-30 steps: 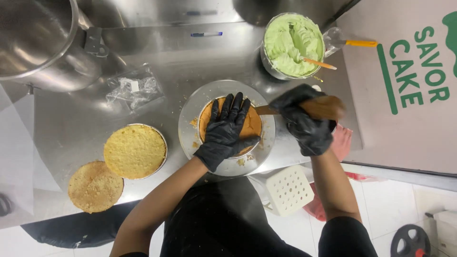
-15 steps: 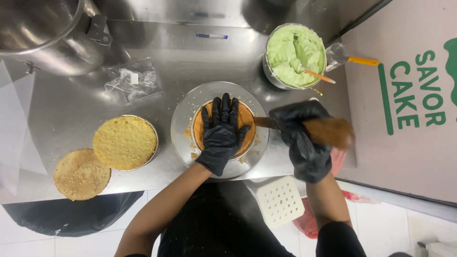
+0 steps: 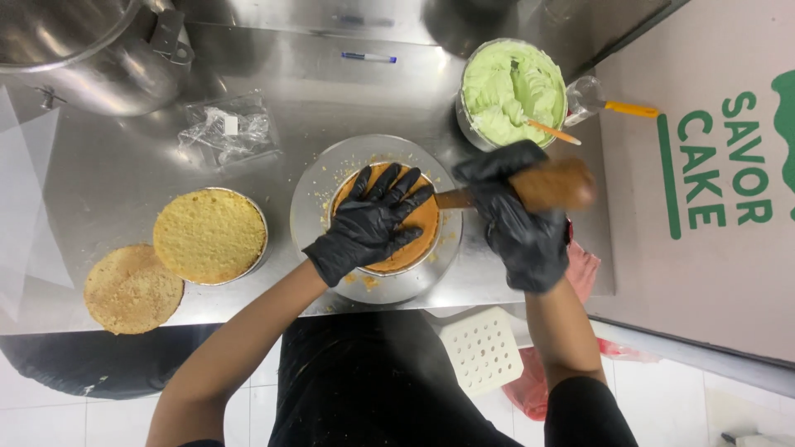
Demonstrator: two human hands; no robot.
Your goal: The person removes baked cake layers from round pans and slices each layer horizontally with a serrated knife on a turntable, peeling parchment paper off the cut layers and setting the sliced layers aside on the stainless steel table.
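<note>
Steel counter: two yellow sponge layers already cut, lying left. Round cake on turntable, slicing underway. Your left hand splayed flat on cake; right hand clenched round knife handle, blade entering side. Green cream unused.

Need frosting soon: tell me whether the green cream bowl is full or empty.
Full: the metal bowl is heaped to its rim with pale green cream, with a spatula in it.
</note>
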